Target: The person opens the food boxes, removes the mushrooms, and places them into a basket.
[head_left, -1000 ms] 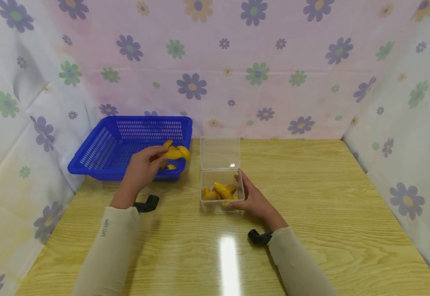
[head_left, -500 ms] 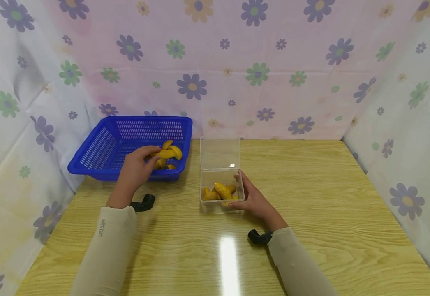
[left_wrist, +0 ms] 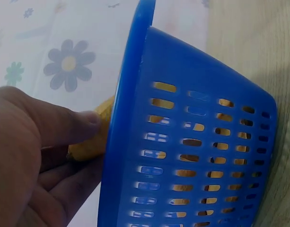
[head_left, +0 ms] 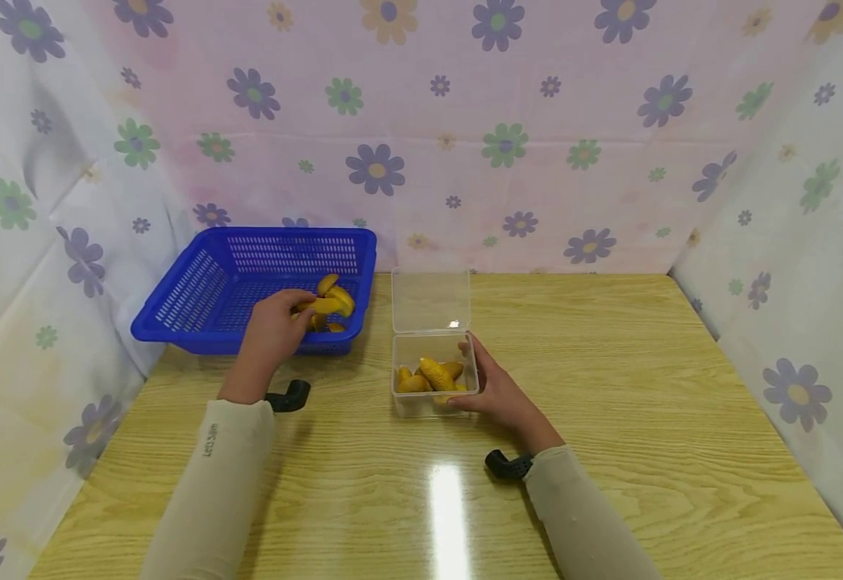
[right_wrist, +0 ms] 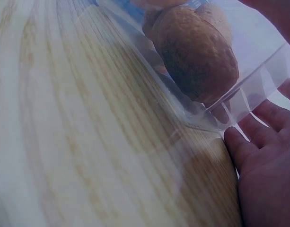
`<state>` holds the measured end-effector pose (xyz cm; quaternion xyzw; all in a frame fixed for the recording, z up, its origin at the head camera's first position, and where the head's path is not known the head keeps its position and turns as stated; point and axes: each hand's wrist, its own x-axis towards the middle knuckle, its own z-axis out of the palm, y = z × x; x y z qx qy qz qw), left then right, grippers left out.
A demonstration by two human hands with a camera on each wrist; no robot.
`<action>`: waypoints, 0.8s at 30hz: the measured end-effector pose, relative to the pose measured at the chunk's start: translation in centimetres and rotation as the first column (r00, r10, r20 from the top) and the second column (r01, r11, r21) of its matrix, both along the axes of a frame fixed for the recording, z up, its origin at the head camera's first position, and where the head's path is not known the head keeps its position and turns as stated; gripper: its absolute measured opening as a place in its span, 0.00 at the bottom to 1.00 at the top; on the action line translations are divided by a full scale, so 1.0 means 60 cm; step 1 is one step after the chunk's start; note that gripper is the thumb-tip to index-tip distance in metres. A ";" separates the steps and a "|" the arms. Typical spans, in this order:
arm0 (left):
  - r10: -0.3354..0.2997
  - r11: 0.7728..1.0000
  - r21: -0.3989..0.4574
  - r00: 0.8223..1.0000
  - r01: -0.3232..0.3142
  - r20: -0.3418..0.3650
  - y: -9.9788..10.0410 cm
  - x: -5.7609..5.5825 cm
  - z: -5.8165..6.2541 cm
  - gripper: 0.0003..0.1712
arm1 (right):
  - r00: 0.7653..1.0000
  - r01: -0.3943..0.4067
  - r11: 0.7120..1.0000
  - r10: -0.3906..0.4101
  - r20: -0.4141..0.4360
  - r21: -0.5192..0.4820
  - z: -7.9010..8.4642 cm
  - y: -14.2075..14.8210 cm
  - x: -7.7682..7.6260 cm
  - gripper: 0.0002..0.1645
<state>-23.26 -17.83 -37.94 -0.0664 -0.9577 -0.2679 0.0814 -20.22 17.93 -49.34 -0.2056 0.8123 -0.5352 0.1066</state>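
My left hand point(head_left: 274, 325) reaches over the front right of a blue slotted plastic basket point(head_left: 207, 345). Between thumb and fingers it pinches the stem of a yellow mushroom point(head_left: 325, 306), whose curved cap points right. In the left wrist view, the basket's rim partly hides this mushroom point(left_wrist: 84, 148). A few more mushrooms point(head_left: 328, 283) lie in that corner of the basket. My right hand point(head_left: 503, 395) grips the right side of a clear plastic box point(head_left: 421, 408), thumb at the front. Several mushrooms point(head_left: 436, 374) lie inside the box; a wrinkled, brownish one point(right_wrist: 197, 56) shows in the right wrist view.
The box's clear lid point(head_left: 431, 300) is raised at the back. Everything stands on a wood-grain table point(head_left: 610, 419), with a flowered cloth point(head_left: 450, 177) behind and at both sides. A dark wrist camera point(head_left: 510, 466) sits on each wrist.
My left hand, with the mushroom, has moved left and slightly down over the basket, drawing back from its right rim. The right hand and the box have stayed still.
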 end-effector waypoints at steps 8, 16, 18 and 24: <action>0.007 1.000 -0.027 0.999 -0.006 0.046 0.004 -0.004 0.001 0.17 | 1.000 -0.004 1.000 0.004 0.002 -0.014 -0.002 0.000 -0.001 0.71; 0.025 0.999 -0.035 0.994 -0.021 0.104 0.007 -0.014 -0.007 0.18 | 1.000 0.000 1.000 0.000 0.003 -0.014 -0.002 0.001 -0.002 0.71; 0.025 0.999 -0.033 0.993 -0.022 0.114 0.008 -0.017 -0.010 0.17 | 1.000 -0.001 1.000 0.001 0.001 -0.012 -0.002 0.001 -0.002 0.71; 0.024 0.999 -0.044 0.990 -0.018 0.138 0.010 -0.023 -0.014 0.18 | 1.000 -0.003 1.000 0.003 0.001 -0.011 -0.001 0.000 -0.001 0.71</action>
